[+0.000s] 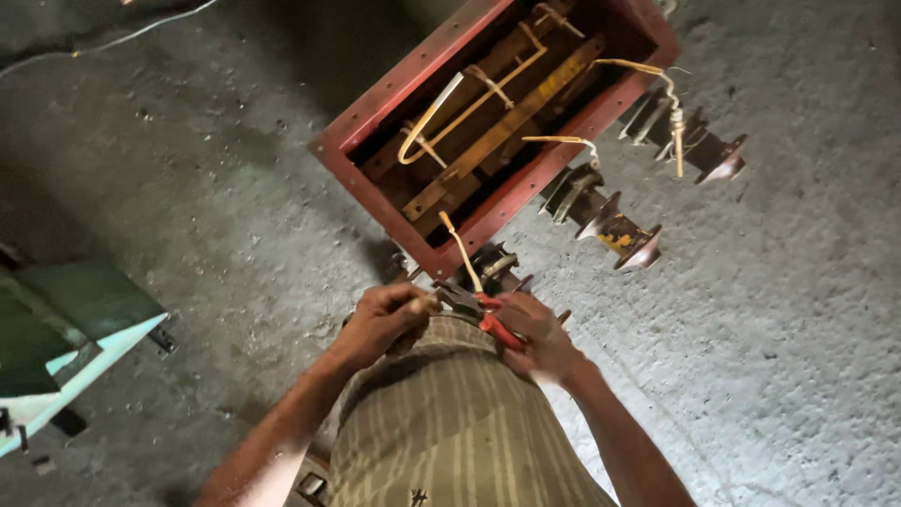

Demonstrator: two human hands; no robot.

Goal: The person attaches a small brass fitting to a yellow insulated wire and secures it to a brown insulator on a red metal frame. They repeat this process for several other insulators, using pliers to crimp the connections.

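A rough grey concrete floor (770, 310) fills the view. On it lies an open red metal box (375, 113), with brown bars and pale sleeved wires (469, 103) inside and 3 ribbed insulators (615, 221) along its right side. A green and white object (66, 329) sits at the left edge. Below the box's near corner, the right hand (535, 333) is closed around red-handled pliers (483, 314), whose nose is at the end of a yellowish lead (460, 249). The left hand (380, 319) pinches that same end, just beside the pliers
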